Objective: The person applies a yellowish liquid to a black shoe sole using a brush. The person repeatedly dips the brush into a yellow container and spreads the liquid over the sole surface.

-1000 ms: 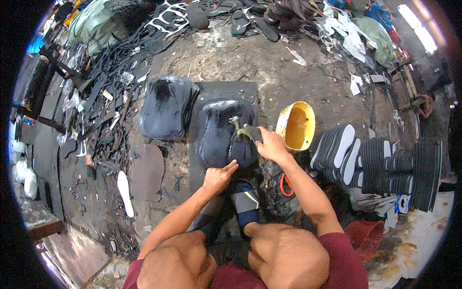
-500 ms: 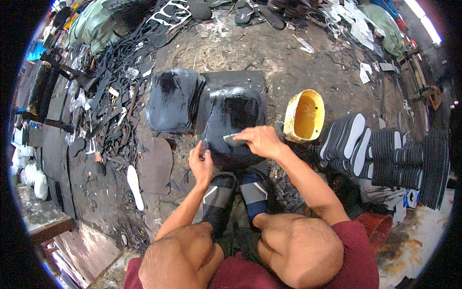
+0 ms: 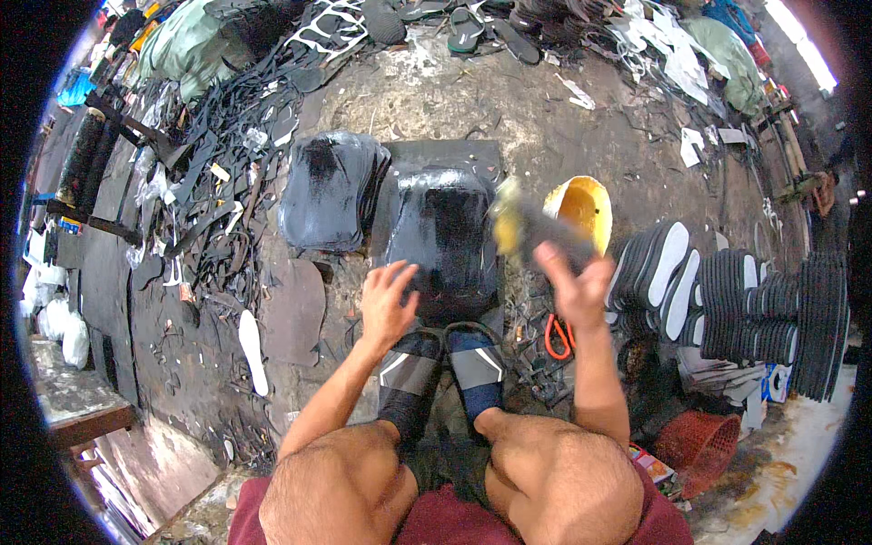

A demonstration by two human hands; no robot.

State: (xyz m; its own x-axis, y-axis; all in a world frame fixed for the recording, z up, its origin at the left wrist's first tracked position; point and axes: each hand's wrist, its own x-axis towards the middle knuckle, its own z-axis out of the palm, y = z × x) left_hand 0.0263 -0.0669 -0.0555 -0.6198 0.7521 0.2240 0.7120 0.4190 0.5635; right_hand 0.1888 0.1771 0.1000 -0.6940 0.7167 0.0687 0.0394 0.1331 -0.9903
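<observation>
My right hand (image 3: 577, 286) grips a dark, flat tool with a yellowish end (image 3: 545, 227), smeared by motion so its kind is unclear. It hangs in front of a yellow-lined tub (image 3: 581, 204), partly covering it. My left hand (image 3: 389, 302) holds nothing, its fingers apart by the lower left corner of a stack of black sheets (image 3: 442, 238). The top sheet looks wet and shiny, and the stack rests on a dark board (image 3: 472, 154). Left of it lies another stack of glossy black sheets (image 3: 331, 195), their edges slightly fanned.
Orange-red scissor-like handles (image 3: 557, 336) lie below my right hand. Rows of stacked soles (image 3: 727, 300) stand at the right, near a red basket (image 3: 699, 450). Black scraps (image 3: 209, 163) cover the floor at the left, with a white insole (image 3: 253, 352) nearer me.
My right hand has lifted off the top sheet and swung right towards the tub with the tool. My left hand has stayed near the stack's left corner, its fingers now spread.
</observation>
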